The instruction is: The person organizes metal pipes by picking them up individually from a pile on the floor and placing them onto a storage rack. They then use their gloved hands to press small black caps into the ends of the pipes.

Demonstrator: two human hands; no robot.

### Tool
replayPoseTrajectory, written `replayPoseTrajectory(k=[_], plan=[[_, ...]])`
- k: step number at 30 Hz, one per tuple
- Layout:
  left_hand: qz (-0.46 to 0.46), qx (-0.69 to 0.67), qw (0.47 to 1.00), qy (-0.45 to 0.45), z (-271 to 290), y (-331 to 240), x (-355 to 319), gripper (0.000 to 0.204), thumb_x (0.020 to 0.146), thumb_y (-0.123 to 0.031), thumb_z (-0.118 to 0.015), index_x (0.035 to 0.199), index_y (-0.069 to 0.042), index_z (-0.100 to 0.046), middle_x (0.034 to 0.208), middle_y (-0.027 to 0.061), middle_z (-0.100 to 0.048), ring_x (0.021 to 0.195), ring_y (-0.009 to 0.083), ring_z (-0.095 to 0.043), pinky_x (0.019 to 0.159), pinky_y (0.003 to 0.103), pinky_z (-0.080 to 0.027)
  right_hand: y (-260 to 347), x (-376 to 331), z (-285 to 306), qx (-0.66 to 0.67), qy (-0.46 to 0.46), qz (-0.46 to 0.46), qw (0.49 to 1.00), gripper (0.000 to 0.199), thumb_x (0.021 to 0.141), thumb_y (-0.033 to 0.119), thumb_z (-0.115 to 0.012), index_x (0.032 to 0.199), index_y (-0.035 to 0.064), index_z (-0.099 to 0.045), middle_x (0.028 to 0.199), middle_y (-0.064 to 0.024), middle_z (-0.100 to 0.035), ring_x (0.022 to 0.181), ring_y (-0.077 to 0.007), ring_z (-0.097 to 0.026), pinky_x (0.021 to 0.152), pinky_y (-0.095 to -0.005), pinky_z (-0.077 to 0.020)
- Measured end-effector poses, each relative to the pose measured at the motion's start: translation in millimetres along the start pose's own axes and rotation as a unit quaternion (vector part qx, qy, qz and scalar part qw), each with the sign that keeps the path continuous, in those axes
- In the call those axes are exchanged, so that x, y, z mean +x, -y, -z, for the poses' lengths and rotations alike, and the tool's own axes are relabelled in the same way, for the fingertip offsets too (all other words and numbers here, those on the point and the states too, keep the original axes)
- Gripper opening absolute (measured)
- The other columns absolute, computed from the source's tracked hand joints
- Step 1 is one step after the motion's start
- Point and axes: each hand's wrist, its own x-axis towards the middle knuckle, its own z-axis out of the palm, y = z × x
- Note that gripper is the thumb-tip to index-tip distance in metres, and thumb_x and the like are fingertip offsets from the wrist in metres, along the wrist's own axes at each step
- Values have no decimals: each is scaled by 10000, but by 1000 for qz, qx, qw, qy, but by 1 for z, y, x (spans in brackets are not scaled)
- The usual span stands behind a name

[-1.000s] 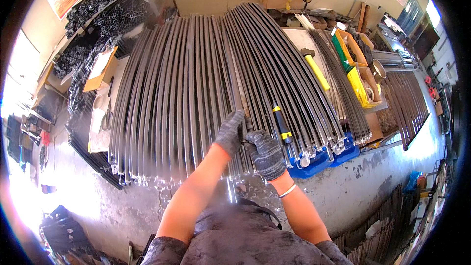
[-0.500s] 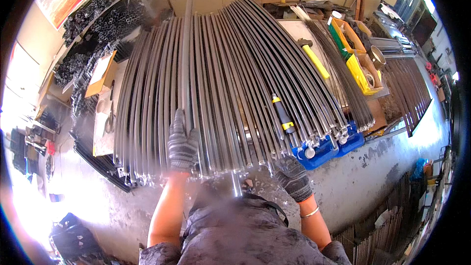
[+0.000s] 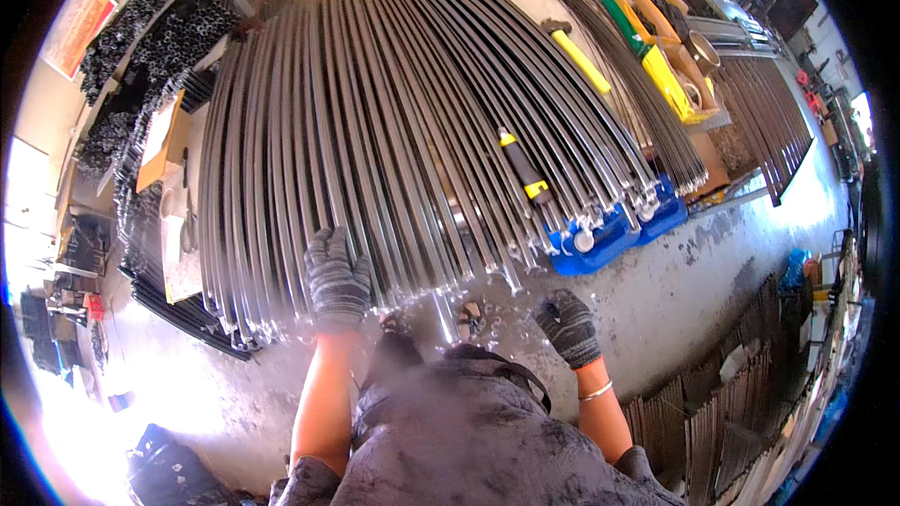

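Observation:
A wide row of dark metal tubes (image 3: 375,150) lies side by side in front of me, their near ends shiny. My left hand (image 3: 339,286), in a grey striped glove, lies on the near part of the tubes with its fingers stretched out along them. My right hand (image 3: 570,330), gloved alike, hangs off the tubes to the right, fingers curled in; what they hold, if anything, is too small to make out. On the tubes rests a black and yellow cylindrical tool (image 3: 525,167). One tube (image 3: 446,317) sticks out nearer to me than its neighbours.
A yellow-handled hammer (image 3: 581,61) lies right of the tubes, beside a bundle of thin rods (image 3: 637,84). Beyond stand yellow bins (image 3: 670,84). A blue container (image 3: 592,248) sits under the tube ends. Stacked tubes (image 3: 178,42) fill a rack at the left.
The raised tube by my left hand is no longer up. My right hand has come away from the tube ends. The whole view has shifted, so the tubes sit higher and further left.

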Motion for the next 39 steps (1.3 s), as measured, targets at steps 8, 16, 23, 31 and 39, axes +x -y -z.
replayPoseTrajectory(k=[8, 16, 23, 31, 39], plan=[[0, -40, 999, -6, 5, -3, -4, 531, 726, -139, -692, 1221, -65, -517, 1223, 189, -490, 1145, 357, -463, 1000, 429, -371, 11, 12, -12, 20, -6, 21, 1000, 185, 775, 150, -645, 915, 37, -600, 902, -190, -600, 834, -376, -568, 741, -434, -460], [13, -85, 995, -41, 16, 7, -9, 511, 726, -92, -690, 1208, -47, -528, 1209, 169, -505, 1144, 336, -461, 996, 414, -372, 28, 77, 18, -1, -113, 103, 988, 160, 752, 54, -659, 899, 26, -603, 838, -127, -606, 766, -271, -584, 712, -358, -473], [26, -65, 996, -59, 35, 29, -29, 491, 731, -178, -670, 1187, -46, -545, 1176, 156, -532, 1076, 325, -502, 951, 402, -404, 31, 119, 2, 16, -154, 182, 971, 198, 753, 67, -630, 949, 47, -607, 858, -116, -607, 783, -269, -585, 738, -376, -468], [80, -85, 980, -158, 65, 118, -39, 416, 704, -107, -698, 1098, -24, -592, 1103, 170, -559, 1003, 337, -542, 882, 397, -451, 57, 87, -31, 84, -66, 96, 990, 117, 786, 69, -646, 879, 27, -591, 798, -75, -583, 697, -169, -552, 653, -296, -460], [233, -45, 958, -158, 64, 329, 2, 246, 799, -181, -643, 1014, -63, -631, 1005, 162, -626, 962, 326, -584, 872, 381, -463, 129, 75, -42, -21, -66, 136, 988, 106, 795, 23, -624, 894, 18, -587, 855, -83, -584, 758, -169, -558, 706, -295, -467]])
